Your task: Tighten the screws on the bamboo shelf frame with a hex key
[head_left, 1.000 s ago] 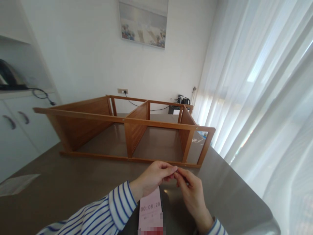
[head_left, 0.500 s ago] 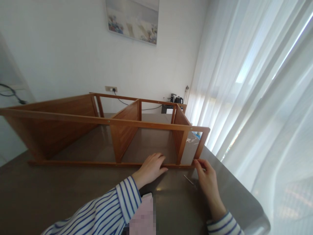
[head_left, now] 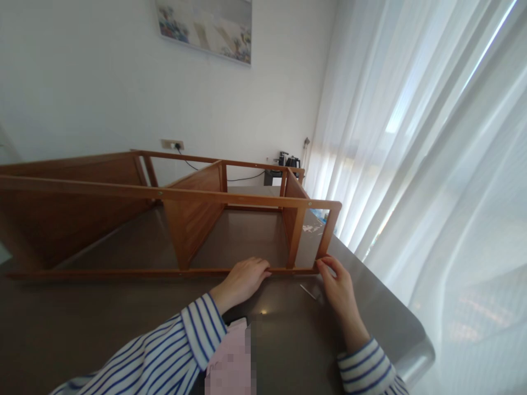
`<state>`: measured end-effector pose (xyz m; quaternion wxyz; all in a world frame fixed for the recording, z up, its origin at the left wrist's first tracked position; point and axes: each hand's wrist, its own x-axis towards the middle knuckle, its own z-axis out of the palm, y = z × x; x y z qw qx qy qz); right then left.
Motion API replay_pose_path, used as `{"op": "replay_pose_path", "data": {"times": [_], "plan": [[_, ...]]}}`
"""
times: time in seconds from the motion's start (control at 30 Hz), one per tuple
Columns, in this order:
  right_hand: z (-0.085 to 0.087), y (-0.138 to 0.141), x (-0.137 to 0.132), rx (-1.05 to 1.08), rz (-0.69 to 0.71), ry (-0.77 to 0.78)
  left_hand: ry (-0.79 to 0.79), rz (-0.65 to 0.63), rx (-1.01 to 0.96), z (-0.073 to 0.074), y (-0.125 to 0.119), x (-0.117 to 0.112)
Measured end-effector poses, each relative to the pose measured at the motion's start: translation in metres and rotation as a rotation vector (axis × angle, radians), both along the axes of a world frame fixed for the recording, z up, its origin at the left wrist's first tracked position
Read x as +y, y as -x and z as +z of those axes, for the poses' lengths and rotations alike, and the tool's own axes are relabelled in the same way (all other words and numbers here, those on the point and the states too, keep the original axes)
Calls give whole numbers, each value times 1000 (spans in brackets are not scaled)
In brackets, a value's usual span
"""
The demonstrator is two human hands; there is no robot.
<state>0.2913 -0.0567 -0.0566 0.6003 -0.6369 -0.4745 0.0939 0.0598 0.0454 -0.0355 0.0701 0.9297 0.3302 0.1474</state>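
A brown wooden shelf rack (head_left: 242, 196) lies on its side on the dark table, its three panels standing upright between the rails. My left hand (head_left: 242, 278) rests on the near bottom rail, its fingers curled over it and the thumb close to them. At the rack's lower right corner, my right hand (head_left: 338, 282) has thumb and fingers pinched on the frame; anything small between the fingertips is hidden. Just left of that hand, a thin metal rod like a hex key (head_left: 308, 291) lies on the tabletop.
The table (head_left: 296, 345) has a rounded edge at the right, near white sheer curtains (head_left: 411, 181). A pink, pixelated item (head_left: 230, 356) lies by my left sleeve. Behind the rack are a black kettle (head_left: 293, 162), a cable and a wall socket (head_left: 172, 144).
The view has shifted, so the rack appears further left and slightly higher. My left thumb has drawn in toward the fingers at the rail. My right hand stays at the corner.
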Motion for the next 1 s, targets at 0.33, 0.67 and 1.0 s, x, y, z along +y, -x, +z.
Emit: {"op": "replay_pose_path", "data": {"times": [0.33,0.67,1.0], "plan": [[16,12,-5,131,227,-57,-34,54,37,36,5,-11],[23,11,-3,408,374,-218,-240,148,159,55,-16,-24],[38,17,-8,806,534,-383,-324,118,121,64,-35,-32]]}}
